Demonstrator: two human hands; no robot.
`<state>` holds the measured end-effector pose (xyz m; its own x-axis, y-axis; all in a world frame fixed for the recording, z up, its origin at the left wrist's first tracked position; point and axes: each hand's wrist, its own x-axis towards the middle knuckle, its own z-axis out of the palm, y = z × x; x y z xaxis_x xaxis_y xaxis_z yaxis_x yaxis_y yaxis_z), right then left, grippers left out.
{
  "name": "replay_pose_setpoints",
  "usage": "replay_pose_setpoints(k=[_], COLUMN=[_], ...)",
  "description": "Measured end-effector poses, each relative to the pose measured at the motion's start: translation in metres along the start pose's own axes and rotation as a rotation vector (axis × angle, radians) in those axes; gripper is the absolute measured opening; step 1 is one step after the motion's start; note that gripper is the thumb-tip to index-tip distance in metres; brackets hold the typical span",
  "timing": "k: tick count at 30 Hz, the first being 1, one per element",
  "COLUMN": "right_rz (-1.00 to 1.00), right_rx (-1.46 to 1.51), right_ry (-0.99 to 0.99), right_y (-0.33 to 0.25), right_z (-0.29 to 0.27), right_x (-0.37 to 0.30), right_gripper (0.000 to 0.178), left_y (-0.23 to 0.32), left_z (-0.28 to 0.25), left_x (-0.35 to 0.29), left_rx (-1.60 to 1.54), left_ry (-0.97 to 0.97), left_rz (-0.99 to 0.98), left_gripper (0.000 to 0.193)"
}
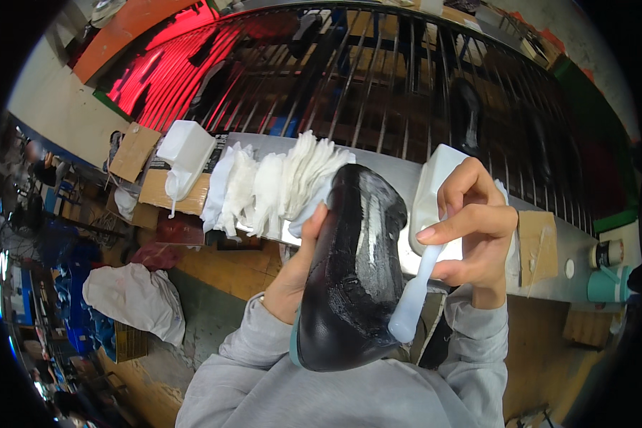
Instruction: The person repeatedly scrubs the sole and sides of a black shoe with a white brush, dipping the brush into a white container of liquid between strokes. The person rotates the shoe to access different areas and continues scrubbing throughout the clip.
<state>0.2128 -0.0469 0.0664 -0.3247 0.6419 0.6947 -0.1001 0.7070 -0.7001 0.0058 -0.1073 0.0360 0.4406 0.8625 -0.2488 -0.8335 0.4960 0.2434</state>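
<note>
Where shoe (353,271) hides left hand (297,274)

- Flat brown cardboard piece (133,151), far left of the metal shelf edge (385,171), tilted; we see no print on it.
- Second brown cardboard slab (172,192) just below, under a white plastic tub (185,146).
- Small brown cardboard square (537,246) at right on the shelf, beside another white tub (435,192).
- Brown box (581,327) low right, partly hidden.
- We can't make out any labels, signs or screens.
</note>
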Motion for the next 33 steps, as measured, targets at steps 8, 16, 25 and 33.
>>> replay_pose_setpoints(k=[8,16,25,33], right_rz=[0.050,0.000,-0.062,-0.081], right_rx=[0.020,-0.139,-0.047,0.056], right_ry=[-0.040,0.000,-0.069,-0.115], right_y=[0.000,-0.008,0.005,0.014], right_z=[0.010,0.003,0.000,0.009], right_x=[0.009,0.013,0.016,0.027], right_gripper=[0.040,0.041,0.045,0.045], left_y=[0.011,0.021,0.008,0.000], left_z=[-0.005,0.002,-0.017,-0.009], left_x=[-0.004,-0.014,-0.007,-0.007], left_rx=[0.174,0.267,-0.222,-0.200], left_ry=[-0.052,0.005,0.014,-0.087], left_rz=[0.022,0.012,-0.162,-0.210], left_gripper=[0.075,0.075,0.064,0.061])
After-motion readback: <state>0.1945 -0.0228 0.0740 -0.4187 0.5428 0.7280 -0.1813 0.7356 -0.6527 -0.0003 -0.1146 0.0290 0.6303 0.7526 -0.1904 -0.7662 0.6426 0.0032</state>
